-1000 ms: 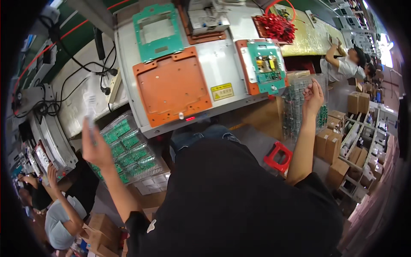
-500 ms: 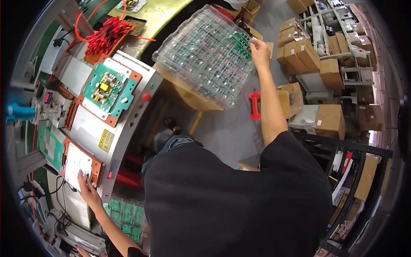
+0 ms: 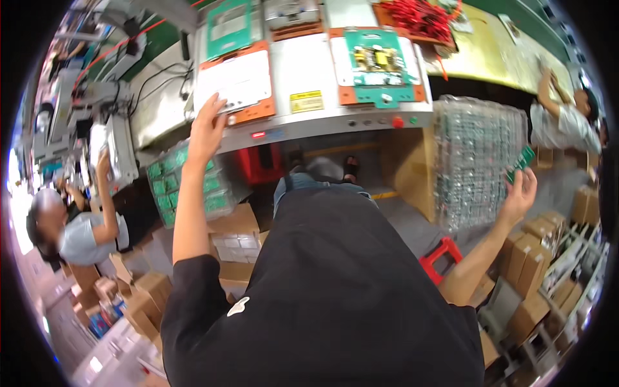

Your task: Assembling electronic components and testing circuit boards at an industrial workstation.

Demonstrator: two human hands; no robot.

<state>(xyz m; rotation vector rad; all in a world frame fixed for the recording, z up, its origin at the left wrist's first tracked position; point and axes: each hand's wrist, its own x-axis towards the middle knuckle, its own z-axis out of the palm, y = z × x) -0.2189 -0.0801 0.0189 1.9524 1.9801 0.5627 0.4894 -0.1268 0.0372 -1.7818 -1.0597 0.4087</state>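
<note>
My left hand (image 3: 207, 129) reaches up to the near edge of an orange fixture plate (image 3: 240, 84) that carries a white sheet, and its fingers rest on that edge. My right hand (image 3: 521, 193) is out to my right and holds a small green circuit board (image 3: 521, 160) between thumb and fingers. That hand is just beside a tall stack of clear trays (image 3: 480, 161) filled with green boards, which stands on a cardboard box (image 3: 412, 168). A second orange fixture (image 3: 377, 61) with a green frame and a populated board lies on the grey machine table (image 3: 303, 71).
A clear tray of green boards (image 3: 193, 187) sits low at my left over cardboard boxes (image 3: 235, 235). A red stool (image 3: 442, 258) stands by my right leg. One person sits at the left (image 3: 84, 226), another leans at the far right (image 3: 561, 116). Red wires (image 3: 419, 16) lie at the back.
The view swung back toward the machine table. My left hand stays on the white-topped orange fixture; my right hand now holds a single green board beside the tray stack.
</note>
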